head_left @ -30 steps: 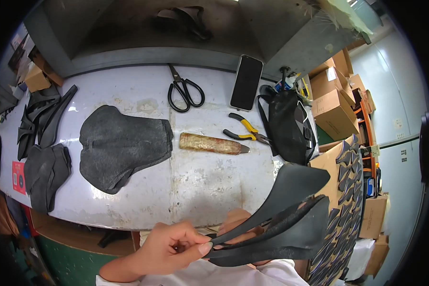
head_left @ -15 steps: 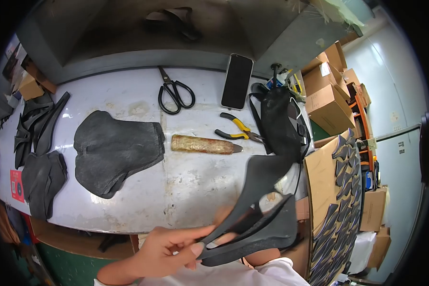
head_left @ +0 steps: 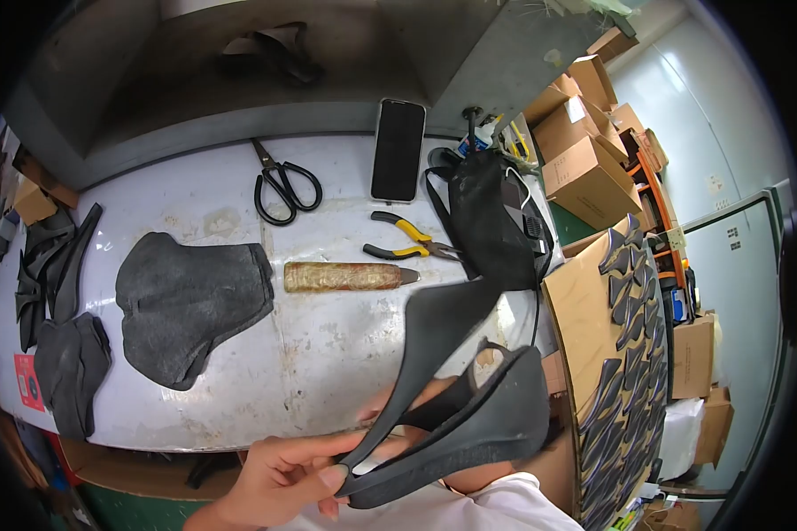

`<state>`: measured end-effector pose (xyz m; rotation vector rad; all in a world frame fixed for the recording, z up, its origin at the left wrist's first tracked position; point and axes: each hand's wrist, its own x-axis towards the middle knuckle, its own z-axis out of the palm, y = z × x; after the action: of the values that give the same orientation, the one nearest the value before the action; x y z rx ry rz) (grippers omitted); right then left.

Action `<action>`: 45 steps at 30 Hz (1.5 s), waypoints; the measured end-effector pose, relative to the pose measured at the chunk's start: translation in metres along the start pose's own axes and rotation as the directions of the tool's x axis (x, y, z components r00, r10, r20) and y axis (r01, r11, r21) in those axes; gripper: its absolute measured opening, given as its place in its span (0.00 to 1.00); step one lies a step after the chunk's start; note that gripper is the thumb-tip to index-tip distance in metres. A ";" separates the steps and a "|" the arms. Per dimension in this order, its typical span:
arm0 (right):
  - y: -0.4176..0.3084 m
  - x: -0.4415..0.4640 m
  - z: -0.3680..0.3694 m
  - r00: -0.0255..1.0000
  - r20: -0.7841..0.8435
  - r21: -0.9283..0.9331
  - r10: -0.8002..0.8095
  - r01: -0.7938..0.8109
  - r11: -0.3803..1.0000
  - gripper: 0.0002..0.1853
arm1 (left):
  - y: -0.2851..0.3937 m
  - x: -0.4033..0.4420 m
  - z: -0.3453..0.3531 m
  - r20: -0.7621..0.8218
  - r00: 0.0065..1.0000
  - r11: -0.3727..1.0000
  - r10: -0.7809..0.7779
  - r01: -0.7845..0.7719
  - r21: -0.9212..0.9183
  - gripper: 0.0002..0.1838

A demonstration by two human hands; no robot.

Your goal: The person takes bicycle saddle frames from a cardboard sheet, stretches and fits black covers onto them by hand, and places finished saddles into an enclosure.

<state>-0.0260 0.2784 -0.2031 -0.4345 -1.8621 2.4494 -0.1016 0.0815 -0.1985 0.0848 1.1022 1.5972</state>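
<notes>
Now | left hand (head_left: 283,479): pinching black piece (head_left: 480,453), spread wider than before | right hand (head_left: 376,407) (part-hidden): can't tell

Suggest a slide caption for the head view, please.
The left hand grips a black saddle-like piece by its narrow end at a worktable bearing scissors, pliers and a phone.

Bright illumination covers the white worktable (head_left: 336,363) here, leaving glare patches on its surface and a streak on the pale wall panel (head_left: 713,150). The grey shelf recess (head_left: 164,97) is dim. The matte-black shell (head_left: 434,336) reflects little. Wide-angle distortion bows straight edges; corners darken to black.
</notes>
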 end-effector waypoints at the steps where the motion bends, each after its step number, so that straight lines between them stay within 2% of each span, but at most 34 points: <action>1: 0.000 0.000 0.000 1.000 -0.007 0.026 -0.017 0.017 1.000 0.12 | -0.001 0.000 0.002 0.002 1.000 1.000 0.001 -0.001 0.005 0.20; 3: 0.001 -0.001 -0.003 0.999 -0.022 0.052 -0.040 0.041 0.998 0.12 | -0.007 0.001 0.005 0.018 0.990 0.987 0.140 -0.141 0.076 0.20; 5: 0.011 -0.010 -0.012 0.997 0.057 0.167 0.044 -0.053 0.985 0.13 | -0.011 0.002 0.005 0.033 0.989 0.987 0.145 -0.147 0.068 0.20; 6: 0.022 -0.016 -0.014 0.998 0.054 0.166 0.040 -0.048 0.985 0.13 | -0.012 0.003 0.005 0.042 0.988 0.987 0.149 -0.151 0.058 0.21; 8: 0.044 -0.029 -0.013 0.995 -0.099 0.380 0.030 0.010 0.925 0.22 | -0.009 0.003 0.010 0.040 0.993 0.990 0.112 -0.115 0.081 0.21; 9: 0.044 -0.029 -0.012 0.995 -0.101 0.380 0.024 0.016 0.925 0.22 | -0.008 0.004 0.012 0.034 0.997 0.992 0.075 -0.078 0.103 0.21; 10: 0.043 -0.030 -0.011 0.992 -0.116 0.336 0.049 -0.007 0.942 0.26 | -0.006 0.005 0.012 0.037 0.996 0.991 0.077 -0.080 0.107 0.21; 11: 0.043 -0.030 -0.010 0.989 -0.131 0.293 0.074 -0.033 0.956 0.30 | -0.004 0.005 0.010 0.052 0.996 0.983 0.069 -0.077 0.164 0.21; 12: 0.044 -0.031 -0.011 0.989 -0.132 0.294 0.070 -0.028 0.955 0.30 | -0.003 0.005 0.008 0.067 0.996 0.973 0.059 -0.073 0.221 0.20; 13: 0.047 -0.031 -0.012 0.996 -0.089 0.227 -0.024 0.044 0.973 0.30 | -0.005 0.006 0.001 0.068 0.996 0.971 0.060 -0.074 0.226 0.20; 15: 0.052 -0.029 -0.014 0.980 0.026 0.101 -0.200 0.196 0.975 0.29 | -0.020 0.015 -0.022 0.194 0.926 0.837 0.324 -0.376 0.397 0.17; 16: 0.015 -0.025 -0.017 0.988 0.137 0.005 -0.072 0.072 0.997 0.28 | -0.029 0.030 -0.013 0.033 0.876 0.867 0.480 -0.480 0.133 0.25; 18: 0.016 -0.021 -0.007 0.986 0.151 0.031 -0.071 0.067 0.997 0.28 | -0.014 0.044 0.001 -0.015 0.888 0.886 0.459 -0.460 -0.054 0.37; 19: 0.018 -0.014 0.005 0.985 0.156 0.052 -0.069 0.062 0.997 0.28 | -0.008 0.050 -0.002 0.179 0.883 0.879 0.434 -0.371 -0.300 0.45; 21: 0.015 0.012 0.021 0.984 0.168 0.095 -0.063 0.048 0.994 0.28 | 0.000 0.050 0.027 -0.055 0.890 0.886 0.452 -0.455 -0.086 0.43; 22: 0.022 0.010 0.034 0.983 0.173 0.115 -0.060 0.041 0.993 0.28 | -0.001 0.049 0.026 -0.071 0.885 0.882 0.460 -0.465 -0.080 0.43; 23: 0.019 -0.039 -0.004 0.983 0.174 0.134 -0.059 0.035 0.990 0.28 | -0.004 0.049 0.024 -0.056 0.880 0.874 0.472 -0.476 -0.099 0.41; 24: 0.012 0.003 0.018 0.984 0.169 0.152 -0.056 0.030 0.988 0.28 | -0.007 0.051 0.022 -0.036 0.875 0.868 0.482 -0.483 -0.119 0.39; 35: 0.026 -0.058 0.019 1.000 0.015 0.306 -0.006 0.002 0.952 0.28 | -0.031 0.058 0.022 -0.023 0.850 0.844 0.526 -0.525 -0.111 0.38; 38: 0.035 -0.080 0.025 1.000 -0.021 0.349 0.016 -0.008 0.937 0.28 | -0.036 0.057 0.025 -0.022 0.823 0.821 0.568 -0.568 -0.052 0.38; 40: 0.036 -0.078 0.030 0.998 -0.047 0.378 0.028 -0.009 0.926 0.28 | -0.035 0.056 0.033 -0.159 0.771 0.775 0.617 -0.630 -0.048 0.38; 41: 0.035 -0.069 0.038 0.998 -0.060 0.392 0.034 -0.008 0.920 0.28 | -0.032 0.053 0.029 -0.159 0.771 0.775 0.617 -0.630 -0.048 0.38; 43: 0.029 -0.049 0.047 0.995 -0.088 0.421 0.044 -0.003 0.907 0.28 | -0.023 0.045 0.018 -0.046 0.851 0.849 0.523 -0.525 -0.061 0.39; 45: -0.002 -0.018 0.023 0.992 -0.115 0.448 0.054 0.003 0.894 0.28 | -0.009 0.038 0.015 -0.089 0.859 0.859 0.503 -0.509 -0.051 0.39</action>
<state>-0.0145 0.2539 -0.1919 -0.5664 -1.1936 2.6824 -0.1001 0.1202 -0.2148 0.2917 1.1337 2.1260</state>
